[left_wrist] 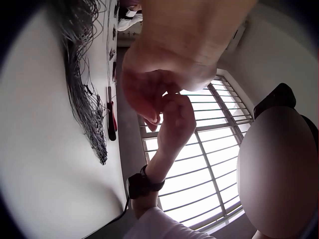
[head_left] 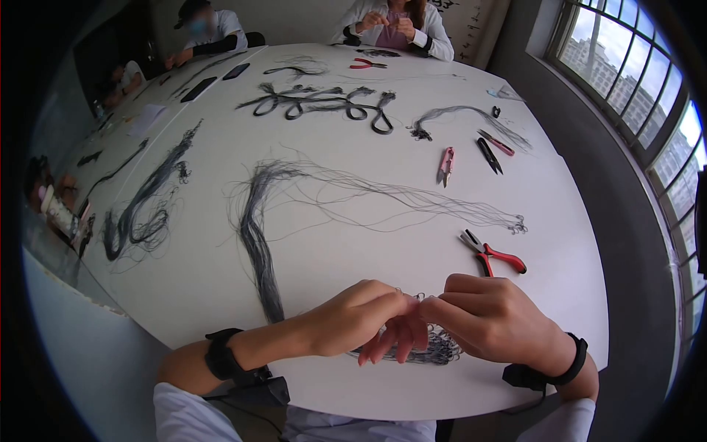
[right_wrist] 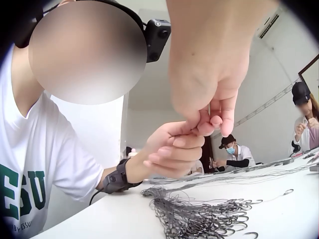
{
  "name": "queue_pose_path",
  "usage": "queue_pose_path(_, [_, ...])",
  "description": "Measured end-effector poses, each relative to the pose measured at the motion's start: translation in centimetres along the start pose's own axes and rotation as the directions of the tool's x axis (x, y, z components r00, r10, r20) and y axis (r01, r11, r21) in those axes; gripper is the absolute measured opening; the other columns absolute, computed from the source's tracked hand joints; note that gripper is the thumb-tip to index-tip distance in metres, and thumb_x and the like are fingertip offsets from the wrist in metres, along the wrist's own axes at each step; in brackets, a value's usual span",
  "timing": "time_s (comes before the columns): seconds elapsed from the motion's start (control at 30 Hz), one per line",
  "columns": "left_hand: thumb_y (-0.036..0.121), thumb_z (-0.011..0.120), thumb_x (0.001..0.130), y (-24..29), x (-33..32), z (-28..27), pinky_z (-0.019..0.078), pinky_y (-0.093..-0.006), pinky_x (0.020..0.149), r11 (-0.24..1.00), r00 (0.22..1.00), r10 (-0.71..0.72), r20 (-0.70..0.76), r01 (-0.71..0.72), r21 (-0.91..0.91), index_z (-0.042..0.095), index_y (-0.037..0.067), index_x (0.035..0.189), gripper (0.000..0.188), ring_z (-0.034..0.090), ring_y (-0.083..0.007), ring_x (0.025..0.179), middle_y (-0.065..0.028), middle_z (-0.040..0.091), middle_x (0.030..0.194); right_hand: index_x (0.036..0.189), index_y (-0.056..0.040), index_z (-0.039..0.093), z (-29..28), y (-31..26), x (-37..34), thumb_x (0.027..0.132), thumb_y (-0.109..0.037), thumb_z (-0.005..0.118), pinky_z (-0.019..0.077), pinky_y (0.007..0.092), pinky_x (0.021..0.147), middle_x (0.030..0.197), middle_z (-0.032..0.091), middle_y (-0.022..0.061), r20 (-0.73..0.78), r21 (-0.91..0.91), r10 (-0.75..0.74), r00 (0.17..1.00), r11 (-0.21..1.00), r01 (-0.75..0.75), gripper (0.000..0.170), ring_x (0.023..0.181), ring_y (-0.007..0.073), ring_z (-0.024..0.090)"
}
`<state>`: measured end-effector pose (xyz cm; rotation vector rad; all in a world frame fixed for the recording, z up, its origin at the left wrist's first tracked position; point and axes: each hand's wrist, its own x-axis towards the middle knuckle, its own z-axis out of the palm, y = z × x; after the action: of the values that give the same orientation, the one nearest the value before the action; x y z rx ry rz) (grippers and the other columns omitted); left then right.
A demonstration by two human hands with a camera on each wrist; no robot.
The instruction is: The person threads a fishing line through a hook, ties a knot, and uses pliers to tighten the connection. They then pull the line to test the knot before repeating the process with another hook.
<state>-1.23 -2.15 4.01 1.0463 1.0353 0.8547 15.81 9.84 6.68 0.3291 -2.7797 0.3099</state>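
Both hands meet above the near edge of the table. My left hand (head_left: 372, 320) pinches something small between thumb and index finger, the other fingers hanging below. Against it, my right hand (head_left: 497, 317) has its fingers curled, the thumb and index fingertips pinching at the same spot; small dark hooks (head_left: 420, 296) show there. What exactly each hand holds is mostly hidden by the fingers. Beneath the hands lies a bundle of dark hooks on thin lines (right_wrist: 199, 216). To the left, a thick dark bundle of line (head_left: 258, 258) runs toward the near edge.
Red-handled pliers (head_left: 508, 259) lie just beyond my right hand. Pink snips (head_left: 446, 166), black snips (head_left: 489, 155) and more line bundles (head_left: 151, 195) are spread over the white table (head_left: 383, 390). Other people sit at the far side; a barred window (head_left: 626, 59) is at the right.
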Motion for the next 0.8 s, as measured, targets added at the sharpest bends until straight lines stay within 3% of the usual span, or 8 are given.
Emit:
queue_pose_path(0.13, [0.031, 0.028, 0.095, -0.2, -0.1, -0.4, 0.0358, -0.0217, 0.043, 1.000, 0.987, 0.013, 0.158, -0.010, -0.016, 0.063, -0.006, 0.084, 0.052, 0.041, -0.0083, 0.044, -0.0059, 0.055, 0.062, 0.085, -0.0004, 0.059, 0.1, -0.2, 0.0, 0.063, 0.004, 0.065, 0.0439, 0.0278, 0.046, 0.062, 0.055, 0.0046, -0.063, -0.003, -0.028, 0.998, 1.000, 0.028, 0.023, 0.058, 0.0184, 0.055])
queue_pose_path(0.23, [0.028, 0.030, 0.096, 0.2, -0.4, -0.1, 0.0328, -0.0209, 0.044, 1.000, 0.983, -0.007, 0.182, 0.011, -0.024, 0.062, -0.005, 0.085, 0.048, 0.036, -0.0064, 0.044, -0.0031, 0.054, 0.061, 0.084, 0.0000, 0.059, 0.0, -0.1, -0.2, 0.064, 0.001, 0.066, 0.0447, 0.0271, 0.047, 0.064, 0.056, 0.0047, -0.097, -0.005, -0.054, 0.994, 0.999, 0.054, 0.021, 0.059, 0.0185, 0.056])
queue_pose_path(0.43, [0.019, 0.035, 0.097, -0.4, -0.6, 0.4, 0.0305, -0.0195, 0.046, 0.994, 0.988, 0.085, 0.132, -0.075, -0.077, 0.060, -0.002, 0.082, 0.036, 0.035, -0.0034, 0.048, 0.0009, 0.051, 0.062, 0.081, 0.0000, 0.060, 0.6, 0.5, -0.5, 0.066, -0.003, 0.069, 0.0460, 0.0262, 0.048, 0.067, 0.058, 0.0053, -0.209, -0.039, -0.111, 0.972, 0.994, 0.105, 0.017, 0.060, 0.0195, 0.058])
queue_pose_path(0.53, [0.017, 0.034, 0.096, -0.2, -0.9, 1.1, 0.0300, -0.0191, 0.046, 0.991, 0.991, 0.113, 0.065, -0.108, -0.085, 0.058, -0.002, 0.079, 0.035, 0.035, -0.0029, 0.048, 0.0014, 0.050, 0.063, 0.090, 0.0005, 0.058, 0.9, 0.9, -0.5, 0.069, -0.005, 0.066, 0.0449, 0.0257, 0.047, 0.069, 0.055, 0.0041, -0.215, -0.010, -0.136, 0.967, 0.991, 0.137, 0.023, 0.063, 0.0168, 0.056])
queue_pose_path(0.6, [0.015, 0.034, 0.096, -0.5, -0.7, 1.3, 0.0291, -0.0193, 0.046, 0.986, 0.987, 0.160, 0.023, -0.159, -0.054, 0.056, -0.001, 0.078, 0.033, 0.034, -0.0028, 0.048, 0.0018, 0.048, 0.061, 0.095, 0.0010, 0.058, 1.0, 0.9, -0.3, 0.070, -0.006, 0.068, 0.0464, 0.0272, 0.050, 0.070, 0.056, 0.0053, -0.265, 0.105, -0.047, 0.963, 0.991, 0.077, 0.027, 0.064, 0.0193, 0.057])
queue_pose_path(0.67, [0.014, 0.034, 0.095, -0.5, -0.6, 1.3, 0.0282, -0.0194, 0.046, 0.978, 0.978, 0.207, -0.018, -0.207, -0.022, 0.055, -0.001, 0.077, 0.032, 0.033, -0.0027, 0.048, 0.0023, 0.046, 0.059, 0.096, 0.0005, 0.057, 0.5, 0.8, -0.5, 0.071, -0.007, 0.068, 0.0472, 0.0287, 0.054, 0.073, 0.057, 0.0061, -0.234, 0.104, 0.029, 0.972, 0.995, -0.005, 0.028, 0.066, 0.0208, 0.058])
queue_pose_path(0.73, [0.013, 0.038, 0.095, -0.2, -0.8, 1.1, 0.0259, -0.0210, 0.046, 0.962, 0.959, 0.258, -0.118, -0.245, 0.118, 0.055, 0.001, 0.079, 0.027, 0.028, -0.0031, 0.047, 0.0050, 0.035, 0.051, 0.097, 0.0000, 0.057, 0.1, 1.2, -0.9, 0.072, -0.008, 0.069, 0.0479, 0.0301, 0.057, 0.076, 0.059, 0.0069, -0.205, 0.100, 0.105, 0.973, 0.991, -0.086, 0.029, 0.068, 0.0223, 0.058])
queue_pose_path(0.8, [0.013, 0.038, 0.095, -0.8, -0.5, 0.9, 0.0260, -0.0215, 0.046, 0.952, 0.943, 0.287, -0.167, -0.261, 0.160, 0.055, 0.000, 0.078, 0.027, 0.028, -0.0031, 0.048, 0.0047, 0.035, 0.051, 0.094, -0.0017, 0.055, 0.0, 2.3, -1.6, 0.073, -0.011, 0.070, 0.0480, 0.0333, 0.066, 0.086, 0.060, 0.0086, -0.174, -0.071, 0.272, 0.946, 0.955, -0.288, 0.028, 0.079, 0.0250, 0.058])
